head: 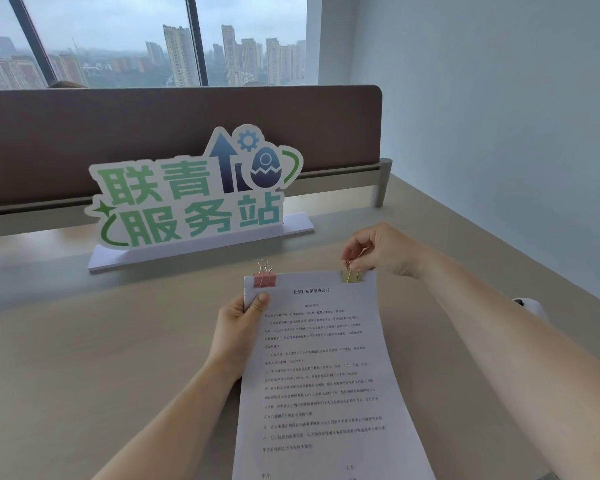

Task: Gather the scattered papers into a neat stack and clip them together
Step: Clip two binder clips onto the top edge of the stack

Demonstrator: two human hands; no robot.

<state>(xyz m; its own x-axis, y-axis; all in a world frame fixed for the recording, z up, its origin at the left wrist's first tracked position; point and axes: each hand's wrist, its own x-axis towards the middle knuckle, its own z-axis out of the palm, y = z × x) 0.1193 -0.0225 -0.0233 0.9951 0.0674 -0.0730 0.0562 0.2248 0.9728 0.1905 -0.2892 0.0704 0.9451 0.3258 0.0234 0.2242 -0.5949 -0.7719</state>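
A stack of printed white papers [326,375] is held up above the desk, its edges aligned. My left hand [238,329] grips the stack's upper left edge, thumb on the top sheet. A pink binder clip [264,279] sits on the top edge at the left corner, its wire handle standing up. A gold binder clip [352,275] sits on the top edge at the right corner. My right hand [378,251] pinches the gold clip's wire handle between thumb and fingers.
A standing sign [194,192] with green characters on a white base stands behind the papers. A brown desk divider [153,133] runs along the back, with a window beyond it. A wall closes the right side. A white object [530,304] lies at the desk's right edge.
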